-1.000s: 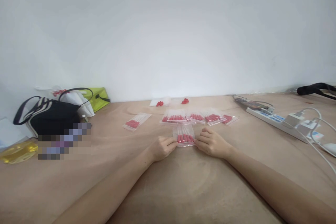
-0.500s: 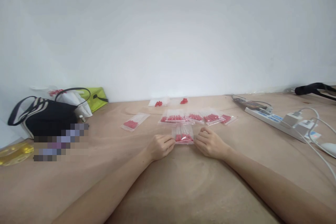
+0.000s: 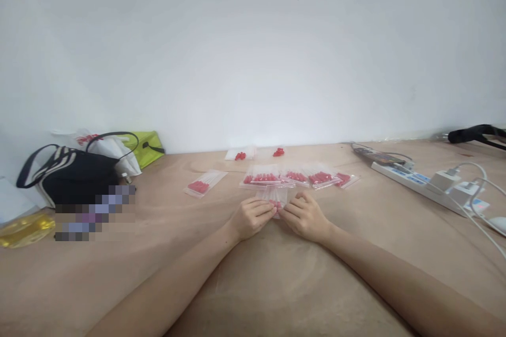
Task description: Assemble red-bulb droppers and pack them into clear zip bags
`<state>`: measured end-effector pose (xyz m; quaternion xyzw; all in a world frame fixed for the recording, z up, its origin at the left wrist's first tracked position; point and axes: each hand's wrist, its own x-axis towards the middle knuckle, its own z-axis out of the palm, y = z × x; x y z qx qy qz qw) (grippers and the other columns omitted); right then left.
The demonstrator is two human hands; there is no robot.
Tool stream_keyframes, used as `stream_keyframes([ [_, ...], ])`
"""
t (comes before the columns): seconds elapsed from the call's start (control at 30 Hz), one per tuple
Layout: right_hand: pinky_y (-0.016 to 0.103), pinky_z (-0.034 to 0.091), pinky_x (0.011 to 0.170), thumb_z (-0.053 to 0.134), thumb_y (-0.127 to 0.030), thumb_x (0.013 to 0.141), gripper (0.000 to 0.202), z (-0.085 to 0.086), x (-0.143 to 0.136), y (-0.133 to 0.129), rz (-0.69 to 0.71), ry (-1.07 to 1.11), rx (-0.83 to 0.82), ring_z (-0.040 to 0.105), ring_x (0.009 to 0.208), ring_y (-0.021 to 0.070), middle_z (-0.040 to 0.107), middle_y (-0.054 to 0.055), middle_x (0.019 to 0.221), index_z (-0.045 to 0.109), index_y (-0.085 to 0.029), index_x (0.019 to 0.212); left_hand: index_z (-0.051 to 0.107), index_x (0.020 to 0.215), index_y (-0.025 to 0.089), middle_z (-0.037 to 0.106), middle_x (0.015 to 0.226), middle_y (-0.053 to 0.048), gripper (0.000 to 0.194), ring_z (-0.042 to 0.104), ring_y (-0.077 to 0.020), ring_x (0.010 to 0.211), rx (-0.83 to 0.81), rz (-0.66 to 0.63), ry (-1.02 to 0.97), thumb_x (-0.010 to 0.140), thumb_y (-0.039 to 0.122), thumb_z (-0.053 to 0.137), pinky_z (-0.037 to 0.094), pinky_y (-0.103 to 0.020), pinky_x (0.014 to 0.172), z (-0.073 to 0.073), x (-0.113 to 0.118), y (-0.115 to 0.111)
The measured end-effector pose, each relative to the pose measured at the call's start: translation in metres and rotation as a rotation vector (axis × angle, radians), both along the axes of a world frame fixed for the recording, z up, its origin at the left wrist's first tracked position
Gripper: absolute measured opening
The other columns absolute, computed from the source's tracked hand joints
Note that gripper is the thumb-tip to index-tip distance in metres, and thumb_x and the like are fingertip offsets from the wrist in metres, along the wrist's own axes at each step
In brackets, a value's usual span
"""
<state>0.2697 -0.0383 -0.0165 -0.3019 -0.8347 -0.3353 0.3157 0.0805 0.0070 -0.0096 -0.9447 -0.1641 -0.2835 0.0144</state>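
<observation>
A small clear zip bag with red-ended pale sticks lies flat on the table in front of me. My left hand pinches its near edge from the left, fingers closed. From the right, my right hand is closed on the same edge, and the fingertips of both hands nearly meet. They cover much of the bag's red contents. Just beyond lie overlapping filled bags, more filled bags to the right, and a single filled bag apart on the left.
Small red pieces sit by flat clear bags near the wall, with another red pile beside them. At right are a white power strip, plugs and cables, and a phone. A black bag and a yellow bottle stand left.
Both hands have moved inward along the bag's near edge, from its two corners toward its middle. They now hide more of the red ends. The other bags stay put.
</observation>
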Motion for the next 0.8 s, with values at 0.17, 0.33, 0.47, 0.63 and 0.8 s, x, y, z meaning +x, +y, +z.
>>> stream_keyframes([
  [0.17, 0.031, 0.029, 0.068, 0.043, -0.011, 0.08, 0.019, -0.005, 0.0, 0.004, 0.02, 0.002, 0.031, 0.041, 0.059, 0.0106, 0.053, 0.0, 0.057, 0.058, -0.015, 0.068, 0.063, 0.083, 0.016, 0.069, 0.084, -0.005, 0.015, 0.064, -0.0148, 0.08, 0.376, -0.108, -0.1, 0.082, 0.011, 0.048, 0.051, -0.028, 0.073, -0.003, 0.003, 0.003],
  [0.33, 0.03, 0.029, 0.069, 0.043, -0.01, 0.08, 0.021, -0.005, 0.0, 0.004, 0.035, -0.037, 0.073, 0.04, 0.058, 0.0103, 0.051, -0.001, 0.056, 0.057, -0.015, 0.064, 0.06, 0.075, 0.012, 0.067, 0.073, -0.003, 0.012, 0.063, -0.0127, 0.071, 0.573, -0.155, -0.128, 0.08, 0.008, 0.049, 0.052, -0.026, 0.069, -0.001, 0.007, 0.004],
  [0.47, 0.032, 0.03, 0.071, 0.041, -0.008, 0.081, 0.023, -0.004, 0.0, 0.003, 0.038, -0.056, 0.111, 0.04, 0.058, 0.0104, 0.051, 0.0, 0.057, 0.057, -0.013, 0.066, 0.06, 0.074, 0.012, 0.066, 0.071, -0.003, 0.014, 0.062, -0.012, 0.069, 0.63, -0.157, -0.113, 0.081, 0.007, 0.048, 0.052, -0.026, 0.068, 0.001, 0.009, 0.004],
  [0.63, 0.033, 0.03, 0.076, 0.035, -0.007, 0.082, 0.029, -0.003, -0.001, 0.002, 0.022, -0.056, 0.122, 0.039, 0.056, 0.0096, 0.049, -0.001, 0.056, 0.056, -0.015, 0.064, 0.059, 0.07, 0.012, 0.065, 0.069, -0.002, 0.02, 0.061, -0.0107, 0.067, 0.659, -0.139, -0.068, 0.083, 0.006, 0.045, 0.051, -0.026, 0.07, 0.005, 0.008, 0.0],
  [0.8, 0.033, 0.029, 0.08, 0.036, -0.008, 0.082, 0.028, -0.002, -0.001, 0.001, -0.011, -0.038, 0.08, 0.041, 0.057, 0.0091, 0.05, -0.001, 0.056, 0.056, -0.016, 0.065, 0.059, 0.069, 0.013, 0.064, 0.065, -0.002, 0.02, 0.06, -0.0117, 0.064, 0.683, -0.14, -0.1, 0.083, 0.007, 0.045, 0.051, -0.026, 0.066, 0.01, 0.005, -0.002],
])
